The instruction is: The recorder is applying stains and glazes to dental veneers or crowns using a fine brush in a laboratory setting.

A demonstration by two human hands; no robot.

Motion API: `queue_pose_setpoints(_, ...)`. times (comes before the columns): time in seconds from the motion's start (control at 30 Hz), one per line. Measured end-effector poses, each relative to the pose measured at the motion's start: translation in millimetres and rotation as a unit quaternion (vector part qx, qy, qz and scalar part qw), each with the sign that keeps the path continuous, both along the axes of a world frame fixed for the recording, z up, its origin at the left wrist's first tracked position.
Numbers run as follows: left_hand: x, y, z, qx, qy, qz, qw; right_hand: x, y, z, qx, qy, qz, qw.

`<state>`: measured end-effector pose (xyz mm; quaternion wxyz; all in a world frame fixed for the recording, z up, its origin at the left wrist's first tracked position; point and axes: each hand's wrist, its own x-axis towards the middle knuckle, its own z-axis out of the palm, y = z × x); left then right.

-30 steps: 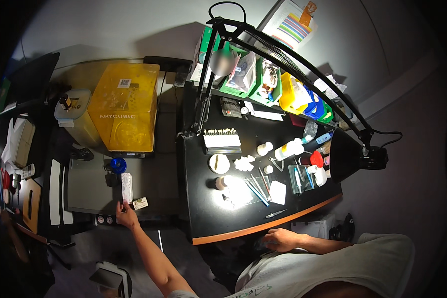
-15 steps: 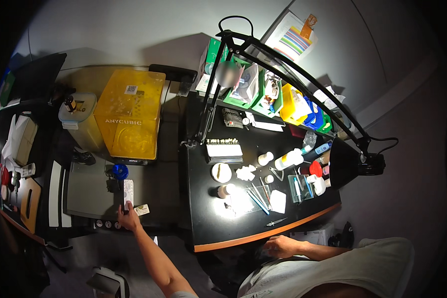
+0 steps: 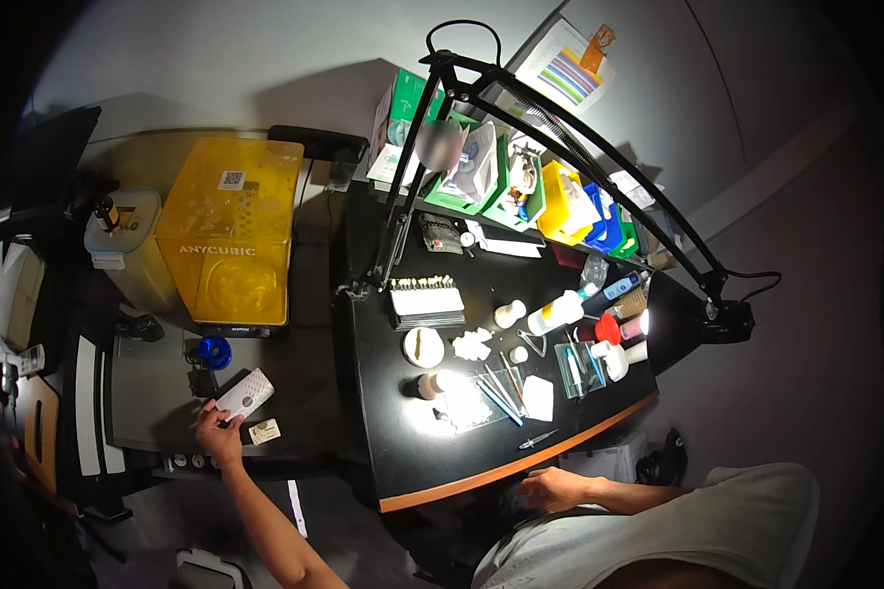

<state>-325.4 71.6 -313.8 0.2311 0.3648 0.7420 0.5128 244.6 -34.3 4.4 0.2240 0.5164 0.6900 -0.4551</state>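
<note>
My left hand (image 3: 219,434) is closed on one end of a flat white patterned box (image 3: 246,395), which slants up and to the right above the dark surface at the left. A small pale card (image 3: 264,431) lies just beside it, near my fingers. Behind the box are a blue round object (image 3: 214,352) and a small black item (image 3: 202,383). My right hand (image 3: 552,488) rests low, in front of the black desk's wooden edge. Its fingers are curled in, and nothing shows in them.
A yellow translucent cover (image 3: 228,231) stands behind the left surface, with a lidded bin (image 3: 133,245) beside it. The black desk (image 3: 413,456) carries bottles, brushes, a nib-like tool and a white pot (image 3: 423,348). A black lamp arm (image 3: 599,157) spans over coloured bins (image 3: 570,201).
My left hand has shifted left and lifted the white box, turning it from upright to slanted right. The view has shifted slightly. My right hand stays in place.
</note>
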Motion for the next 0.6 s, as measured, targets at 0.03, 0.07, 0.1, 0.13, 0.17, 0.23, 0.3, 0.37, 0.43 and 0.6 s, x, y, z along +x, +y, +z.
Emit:
queue_pose_setpoints(0.03,-2,-1,-2,0.000,0.024,0.003,1.000,-2,0,1,-0.006,0.001,-0.016,1.000)
queue_pose_setpoints(0.07,-1,1,-1,0.003,0.045,0.004,0.999,0,0,-1,-0.006,-0.001,-0.021,1.000)
queue_pose_setpoints(0.1,1,2,-1,-0.001,0.051,-0.007,0.999,3,0,-4,0.000,-0.003,-0.003,1.000)
queue_pose_setpoints(0.13,3,5,0,-0.001,0.048,-0.011,0.999,5,0,-6,0.006,-0.005,0.016,1.000)
queue_pose_setpoints(0.17,1,4,-1,0.000,0.039,-0.016,0.999,3,0,-6,0.004,-0.005,0.014,1.000)
queue_pose_setpoints(0.23,-1,0,-2,0.000,0.030,-0.022,0.999,0,1,-6,0.014,0.008,0.028,0.999)
queue_pose_setpoints(0.3,6,1,1,-0.018,0.004,-0.001,1.000,4,-1,-8,0.020,0.010,0.031,0.999)
queue_pose_setpoints(0.37,11,1,3,-0.015,0.017,0.005,1.000,9,-3,-15,0.049,0.029,0.053,0.997)
queue_pose_setpoints(0.43,12,1,4,-0.013,0.031,0.012,0.999,9,-5,-12,0.035,0.024,0.031,0.999)
queue_pose_setpoints(0.6,11,-2,6,-0.013,0.035,0.003,0.999,-9,1,3,-0.009,-0.001,-0.010,1.000)
